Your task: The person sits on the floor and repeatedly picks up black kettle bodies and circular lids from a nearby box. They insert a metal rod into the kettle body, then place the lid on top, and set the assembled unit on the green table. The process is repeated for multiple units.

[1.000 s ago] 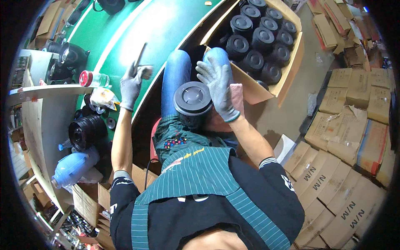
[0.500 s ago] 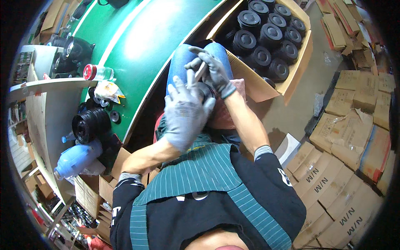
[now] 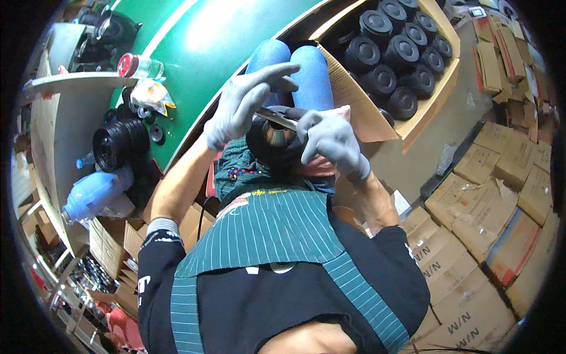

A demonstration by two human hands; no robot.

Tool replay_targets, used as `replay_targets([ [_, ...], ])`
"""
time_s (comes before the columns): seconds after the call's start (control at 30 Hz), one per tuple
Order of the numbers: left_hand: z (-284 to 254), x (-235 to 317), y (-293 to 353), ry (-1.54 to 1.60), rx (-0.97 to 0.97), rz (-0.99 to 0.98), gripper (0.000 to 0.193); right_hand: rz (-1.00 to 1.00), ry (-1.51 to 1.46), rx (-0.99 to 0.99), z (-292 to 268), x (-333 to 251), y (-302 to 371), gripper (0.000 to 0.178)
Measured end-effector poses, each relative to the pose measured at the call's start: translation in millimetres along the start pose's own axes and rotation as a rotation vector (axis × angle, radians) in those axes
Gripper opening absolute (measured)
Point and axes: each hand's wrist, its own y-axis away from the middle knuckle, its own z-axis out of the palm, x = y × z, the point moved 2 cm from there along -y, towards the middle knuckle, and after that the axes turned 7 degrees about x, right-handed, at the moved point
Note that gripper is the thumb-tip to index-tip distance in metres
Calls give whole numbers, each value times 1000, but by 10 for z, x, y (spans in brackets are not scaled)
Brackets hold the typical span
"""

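My right hand (image 3: pixel 333 141), in a grey glove, is closed around one end of a slim metal bar-shaped tool (image 3: pixel 276 118). The tool lies slantwise above a black round part (image 3: pixel 257 143) with a shiny middle, which rests on my lap. My left hand (image 3: pixel 239 109), gloved the same way, is at the tool's other end with its fingers stretched out toward the right. Whether its palm touches the tool is hard to see. Beneath my right hand, a pinkish cloth (image 3: pixel 318 166) is partly hidden.
An open carton (image 3: pixel 368 131) of stacked black round parts (image 3: pixel 407 50) stands right of my knees. On the left, a green table (image 3: pixel 194 59) carries a red-lidded jar (image 3: pixel 139 66), a plastic bag (image 3: pixel 152 97) and black rings (image 3: pixel 121 144). Cardboard boxes (image 3: pixel 471 206) are piled at right.
My hands have moved apart, the right one lower and the left one up and leftward. The black part and metal tool show more fully now. The whole view has shifted slightly.
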Motion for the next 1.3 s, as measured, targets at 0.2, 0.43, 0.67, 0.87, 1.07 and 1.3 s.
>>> replay_targets([
  [0.2, 30, -207, -268, 243, -189, -6, 66, -238, 446, -299, 142, -171, -76, 26],
  [0.43, 6, -273, -326, 145, -261, 99, 44, -344, 613, -436, 250, -177, -206, 33],
  [0.67, 147, -455, -411, 22, -272, 231, 36, -287, 527, -657, 502, -183, -226, 35],
  [0.87, 395, -603, -705, 292, -311, 350, 36, -167, 668, -892, 944, -156, -527, 25],
  [1.07, 199, -684, -721, 207, -394, 319, 42, -262, 607, -711, 823, -183, -560, 25],
  [1.3, -316, -745, -442, -118, 96, 108, 44, -303, 819, 214, 197, -232, -154, 76],
])
